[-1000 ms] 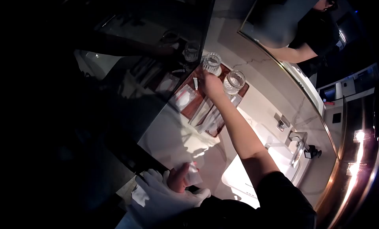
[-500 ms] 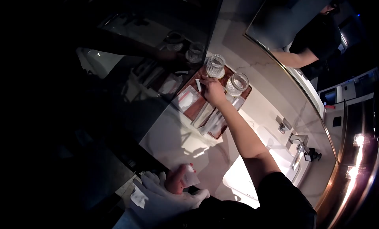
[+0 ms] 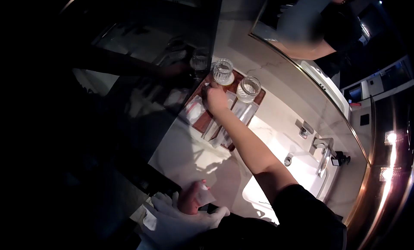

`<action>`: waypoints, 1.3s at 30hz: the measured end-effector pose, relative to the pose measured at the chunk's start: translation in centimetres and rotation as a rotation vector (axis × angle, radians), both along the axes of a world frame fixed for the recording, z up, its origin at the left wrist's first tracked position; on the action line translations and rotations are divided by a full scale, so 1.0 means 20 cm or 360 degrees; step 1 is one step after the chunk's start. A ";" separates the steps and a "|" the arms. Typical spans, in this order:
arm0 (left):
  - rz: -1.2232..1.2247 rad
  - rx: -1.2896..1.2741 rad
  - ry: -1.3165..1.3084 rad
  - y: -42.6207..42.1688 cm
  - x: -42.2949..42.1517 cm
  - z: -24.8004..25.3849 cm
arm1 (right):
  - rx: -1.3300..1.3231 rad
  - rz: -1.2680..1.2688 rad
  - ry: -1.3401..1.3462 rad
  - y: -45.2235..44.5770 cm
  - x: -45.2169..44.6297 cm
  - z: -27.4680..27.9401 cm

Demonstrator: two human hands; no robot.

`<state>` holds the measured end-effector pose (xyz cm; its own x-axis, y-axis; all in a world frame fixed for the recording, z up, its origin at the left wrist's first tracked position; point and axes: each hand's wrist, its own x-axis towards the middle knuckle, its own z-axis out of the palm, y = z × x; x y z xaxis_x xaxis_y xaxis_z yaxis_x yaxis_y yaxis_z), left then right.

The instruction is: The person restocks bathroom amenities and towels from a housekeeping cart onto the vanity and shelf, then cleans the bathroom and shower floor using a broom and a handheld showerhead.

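Observation:
My right hand [image 3: 215, 97], bare, reaches over a brown tray [image 3: 199, 124]. Its fingers are closed at a small white tube [image 3: 207, 84], mostly hidden beneath them. Close beside the hand lies a flat clear packet with a red strip [image 3: 195, 109]. Long wrapped packets [image 3: 242, 113] lie to the right of it. Behind stand two cut-glass tumblers, one on a round base [image 3: 223, 70], the other upright [image 3: 249, 88]. Low in view, my left hand [image 3: 181, 217] appears in a pale glove, around a reddish rounded thing [image 3: 188, 201] with a small clear packet [image 3: 205, 195].
The tray sits on a pale counter [image 3: 172, 144] against a dark reflective panel [image 3: 172, 17]. Right of it are a white sink [image 3: 263, 185], a tap [image 3: 323, 159] and a black dispenser [image 3: 342, 158]. A gold-edged mirror [image 3: 297, 62] borders the back wall.
The view has shifted, moving the tray slightly left in the picture. My right hand's fingers have curled over the white tube, which lay beside them before. My left hand keeps its hold.

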<state>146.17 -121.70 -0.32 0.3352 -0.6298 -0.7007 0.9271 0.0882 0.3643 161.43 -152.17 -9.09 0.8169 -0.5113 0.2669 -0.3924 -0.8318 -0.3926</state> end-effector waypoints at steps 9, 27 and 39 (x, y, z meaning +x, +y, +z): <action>-0.0023 0.0075 -0.0205 -0.02 0.03 -0.05 | -0.0031 0.0062 -0.0534 0.05 -0.30 0.12; -0.1938 -0.0877 -0.1182 0.06 -1.42 0.18 | 0.2191 -0.0476 -0.1626 1.75 -2.89 0.52; -0.4053 -0.0290 0.1044 1.15 -3.41 0.32 | 0.0268 -0.3211 -0.2916 4.38 -4.70 0.44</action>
